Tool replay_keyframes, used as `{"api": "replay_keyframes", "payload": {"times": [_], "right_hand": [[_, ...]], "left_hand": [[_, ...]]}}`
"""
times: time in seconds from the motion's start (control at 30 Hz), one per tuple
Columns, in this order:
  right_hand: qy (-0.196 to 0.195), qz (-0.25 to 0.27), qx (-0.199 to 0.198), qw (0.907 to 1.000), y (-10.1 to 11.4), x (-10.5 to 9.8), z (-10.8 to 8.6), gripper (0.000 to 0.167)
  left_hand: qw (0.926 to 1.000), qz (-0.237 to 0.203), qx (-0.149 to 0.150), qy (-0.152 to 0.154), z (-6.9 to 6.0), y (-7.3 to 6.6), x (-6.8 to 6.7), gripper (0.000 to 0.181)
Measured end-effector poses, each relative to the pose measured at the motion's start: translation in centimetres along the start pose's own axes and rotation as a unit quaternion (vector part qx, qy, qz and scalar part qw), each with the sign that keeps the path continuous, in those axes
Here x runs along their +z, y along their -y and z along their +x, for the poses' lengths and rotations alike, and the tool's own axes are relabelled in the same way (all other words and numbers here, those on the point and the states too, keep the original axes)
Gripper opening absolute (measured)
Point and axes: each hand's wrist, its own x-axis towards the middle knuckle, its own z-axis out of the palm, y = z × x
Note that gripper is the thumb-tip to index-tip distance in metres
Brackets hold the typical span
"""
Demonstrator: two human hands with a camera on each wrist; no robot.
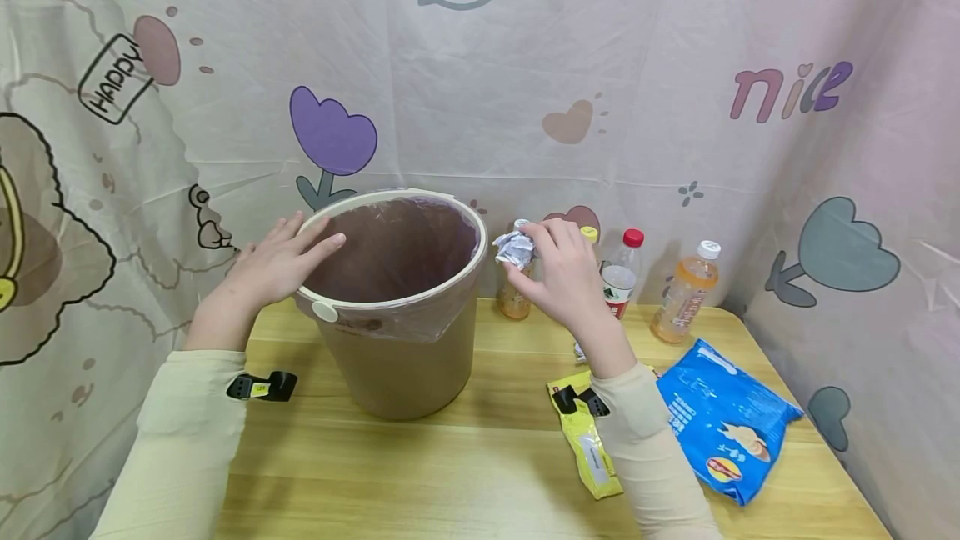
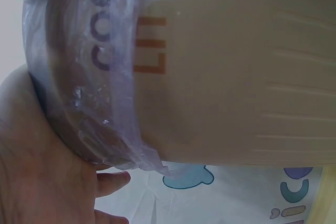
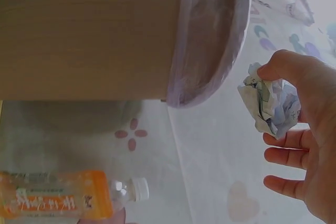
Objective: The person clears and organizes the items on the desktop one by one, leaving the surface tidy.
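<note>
A patterned cloth [image 1: 465, 65] hangs across the back of the head view, above the wooden table [image 1: 420, 473]. Left of centre stands the brown bin [image 1: 405, 373], upright, a thin clear liner [image 1: 442, 319] folded over its rim. At lower right lies the blue snack bag [image 1: 731, 432].

The left hand [image 1: 281, 265] grasps nothing; its fingers spread loosely at the bin's left rim. The right hand [image 1: 558, 273], right of centre, pinches a paper ball between thumb and fingertips, with the other fingers loose in the right wrist view. Behind it stand bottles, among them the red-capped bottle [image 1: 622, 273] and, farther right, the orange bottle [image 1: 684, 298]. The yellow wrapper [image 1: 588, 448] lies at bottom centre-right.

Smallest is the paper ball [image 1: 515, 249] itself. To handle it well, I would pinch it lightly, lift it clear of the rim so it cannot snag the liner, release only over the opening, and use the left palm to steady the bin. It sits at the right hand's fingertips, on their left in the head view, outside the bin and just beside its right rim.
</note>
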Motion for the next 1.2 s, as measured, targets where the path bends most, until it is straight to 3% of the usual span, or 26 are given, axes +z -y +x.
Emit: {"api": "replay_keyframes", "payload": {"times": [0.4,1.2], "right_hand": [[0.011,0.035,0.003,0.9993,1.8,0.0,2.2,0.044],[0.052,0.039,-0.008,0.9979,4.2,2.4,5.5,0.048]], "left_hand": [[1.0,0.0,0.001,-0.001,0.1,0.1,0.1,0.084],[1.0,-0.006,0.003,0.0,0.2,0.4,0.1,0.08]]}}
